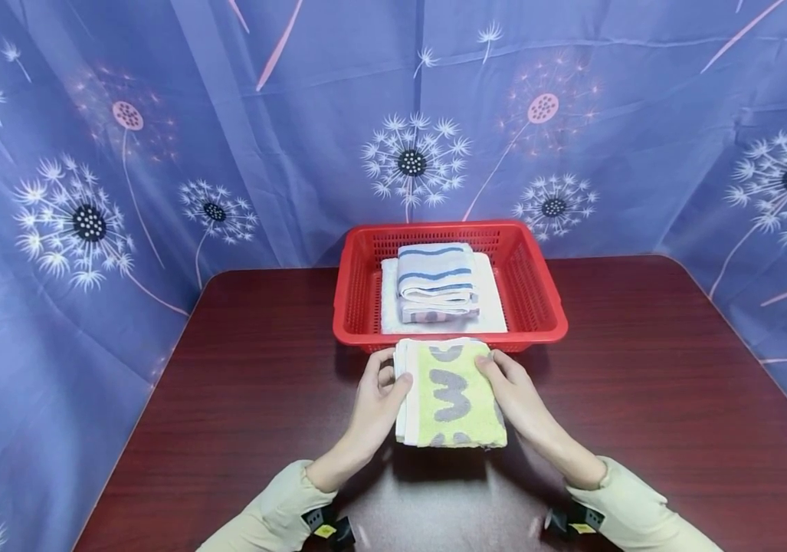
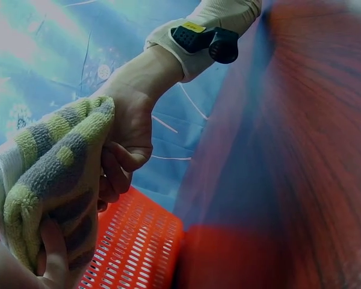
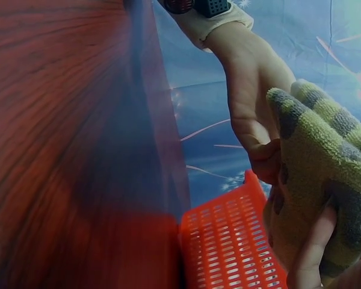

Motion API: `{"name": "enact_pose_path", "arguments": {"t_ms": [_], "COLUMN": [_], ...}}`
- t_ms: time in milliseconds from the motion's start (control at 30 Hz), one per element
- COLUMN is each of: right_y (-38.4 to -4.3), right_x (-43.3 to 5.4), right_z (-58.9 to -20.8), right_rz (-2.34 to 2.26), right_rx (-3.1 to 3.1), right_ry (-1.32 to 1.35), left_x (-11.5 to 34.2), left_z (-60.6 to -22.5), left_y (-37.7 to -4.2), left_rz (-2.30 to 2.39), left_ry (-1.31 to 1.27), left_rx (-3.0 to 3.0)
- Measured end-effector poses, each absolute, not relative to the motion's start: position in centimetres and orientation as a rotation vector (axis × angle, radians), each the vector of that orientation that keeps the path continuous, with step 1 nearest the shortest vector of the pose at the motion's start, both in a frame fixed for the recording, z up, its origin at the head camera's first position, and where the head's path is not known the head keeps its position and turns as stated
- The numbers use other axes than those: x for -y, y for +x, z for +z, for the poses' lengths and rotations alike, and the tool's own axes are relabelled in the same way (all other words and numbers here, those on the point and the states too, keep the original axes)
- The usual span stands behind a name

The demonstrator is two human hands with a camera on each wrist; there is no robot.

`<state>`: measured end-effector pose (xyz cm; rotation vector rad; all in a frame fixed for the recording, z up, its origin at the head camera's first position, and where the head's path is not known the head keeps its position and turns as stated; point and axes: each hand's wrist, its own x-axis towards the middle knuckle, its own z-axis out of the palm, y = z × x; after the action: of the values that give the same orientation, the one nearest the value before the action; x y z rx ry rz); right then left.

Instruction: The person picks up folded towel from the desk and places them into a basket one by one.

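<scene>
A folded yellow-green towel [image 1: 458, 399] with grey shapes and a white edge is held up over the table, just in front of the basket. My left hand [image 1: 378, 399] grips its white left edge, thumb on top and fingers beneath. On the opposite side my right hand [image 1: 520, 395] pinches the towel near its upper right corner. Both wrist views show the towel [image 2: 60, 162] as several thick folded layers, with fingers curled against its underside. Behind it, a red plastic basket [image 1: 552, 326] holds a white folded towel with blue stripes [image 1: 436, 268].
Under the striped towel lie a pinkish-grey patterned folded cloth [image 1: 434, 313] and a flat white cloth [image 1: 493, 295] on the basket floor. The dark red wooden table [image 1: 248, 399] runs back to a blue curtain [image 1: 310, 138] printed with dandelions.
</scene>
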<state>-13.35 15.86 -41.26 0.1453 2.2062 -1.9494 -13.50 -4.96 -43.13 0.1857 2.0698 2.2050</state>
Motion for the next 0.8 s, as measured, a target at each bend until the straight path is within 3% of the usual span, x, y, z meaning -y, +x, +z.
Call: {"name": "enact_pose_path", "arguments": {"t_ms": [800], "right_y": [-13.71], "right_x": [-15.95], "right_z": [-40.55], "right_rz": [-2.015], "right_rx": [-2.154], "right_ry": [0.134], "left_x": [4.97], "left_z": [-42.33], "left_y": [-13.83], "left_rz": [2.263], "left_ry": [0.225], "left_rx": [-2.017]}}
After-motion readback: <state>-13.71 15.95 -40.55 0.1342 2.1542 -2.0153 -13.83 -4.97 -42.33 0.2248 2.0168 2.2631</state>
